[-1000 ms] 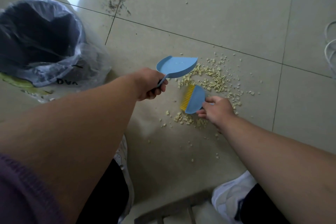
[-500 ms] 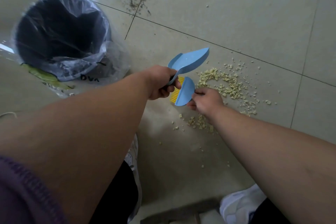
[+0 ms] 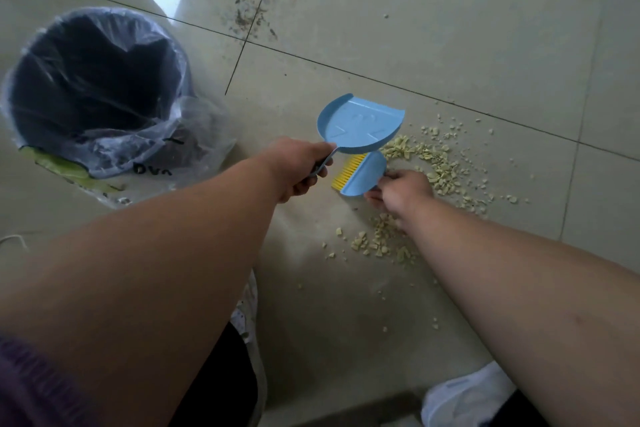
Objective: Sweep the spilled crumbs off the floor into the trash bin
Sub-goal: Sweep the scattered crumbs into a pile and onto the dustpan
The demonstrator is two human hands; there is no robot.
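Trash bin (image 3: 100,87): far left on the tile floor (image 3: 450,28), dark inside, lined with a clear plastic bag (image 3: 194,135) that spills over the rim toward the middle.
Left hand (image 3: 298,170): fingers wrapped tight round the handle of the blue dustpan (image 3: 360,125), pan held up off the floor with nothing in it, its open edge pointing toward the crumbs.
Brush (image 3: 363,177): small blue one with yellow bristles, sitting just under the dustpan, bristles facing left.
Right hand (image 3: 401,191): curled round the brush's right end, right next to the pile.
Crumbs (image 3: 440,163): pale yellow bits all on the floor, one patch right of the brush, a smaller patch below the right hand, some strays nearer the white shoe (image 3: 464,395).
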